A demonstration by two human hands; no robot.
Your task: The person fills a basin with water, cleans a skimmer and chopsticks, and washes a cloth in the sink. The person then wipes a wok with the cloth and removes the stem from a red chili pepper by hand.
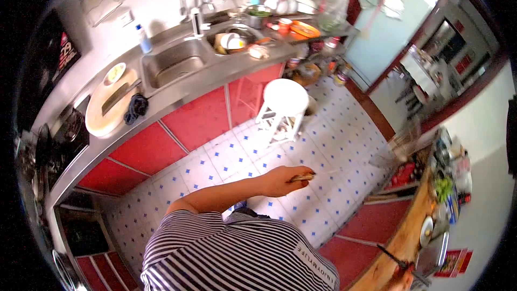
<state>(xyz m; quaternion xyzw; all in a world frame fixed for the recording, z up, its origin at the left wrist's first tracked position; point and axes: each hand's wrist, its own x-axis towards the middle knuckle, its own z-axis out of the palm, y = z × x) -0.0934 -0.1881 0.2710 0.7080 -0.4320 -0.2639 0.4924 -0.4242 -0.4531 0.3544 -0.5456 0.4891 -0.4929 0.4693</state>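
My left hand (286,181) reaches across in front of my body, over the tiled floor. Its fingers are closed around a small brown and yellowish piece (302,177), whose kind I cannot make out. Low at the right edge, my right hand (399,279) is partly in view at the wooden counter (405,237). Right beside it lies a thin dark stick-like handle (395,257); whether the fingers grip it is unclear. A metal, box-like thing (435,253) stands just beyond, and a small white dish with yellow food (426,231) is near it.
A white stool (286,97) stands on the floor before the red cabinets (202,121). Along the steel counter are a sink (177,67), a cutting board (99,113) with a cleaver (119,97), a dark cloth (136,109) and dishes. A doorway (396,91) opens at upper right.
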